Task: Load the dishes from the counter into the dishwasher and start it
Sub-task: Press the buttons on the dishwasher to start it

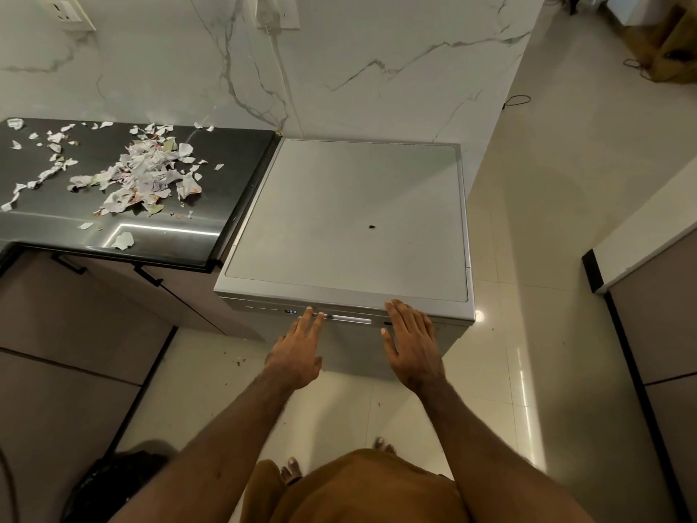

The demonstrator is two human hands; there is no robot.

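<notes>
feet (291,469): bare toes on the pale floor (211,371) at 6 o'clock of the view, partly under a brown garment.
left hand (298,351): fingers straight and slightly spread, holding nothing; the fingertips touch the control strip on the front edge of the dishwasher (347,213).
right hand (412,345): flat with straight fingers, gripping nothing; the fingertips reach the front lip of the dishwasher's top. It lies at 3 o'clock from the left hand, apart from it.
handle recess (352,320): a pale bar in the front edge, between the two hands.
display (290,311): lit blue digits, just at 9 o'clock from the left fingertips.
dishwasher: door closed, at 12 o'clock from both hands; a small dark speck (372,226) sits on its grey top.
table (234,152): dark and glossy, at 10 o'clock from the hands, right beside the dishwasher's left side.
paper scraps (143,175): a torn heap scattered on the table.
wall socket (269,13): at 12 o'clock on the marble wall, with a white plug and cable.
</notes>
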